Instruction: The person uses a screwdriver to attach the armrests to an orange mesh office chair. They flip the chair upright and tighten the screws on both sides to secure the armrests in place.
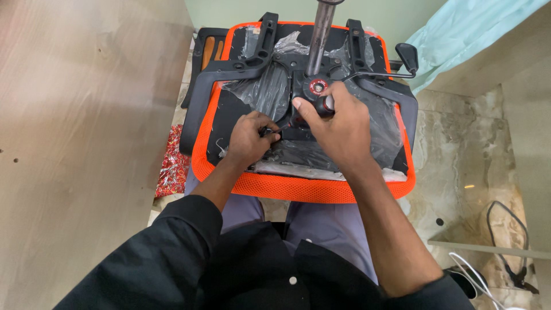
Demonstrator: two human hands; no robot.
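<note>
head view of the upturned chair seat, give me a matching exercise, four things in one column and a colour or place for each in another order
Things
1. seat rim
2. metal post
3. lever knob
4. crinkled red wrapper

Places or colours
A. on the floor, to the left of the seat
B. orange mesh
C. black, at the end of a thin rod by the seat's right corner
D. grey, standing up from the middle of the seat's underside

Pairs: 1-B, 2-D, 3-C, 4-A
</note>
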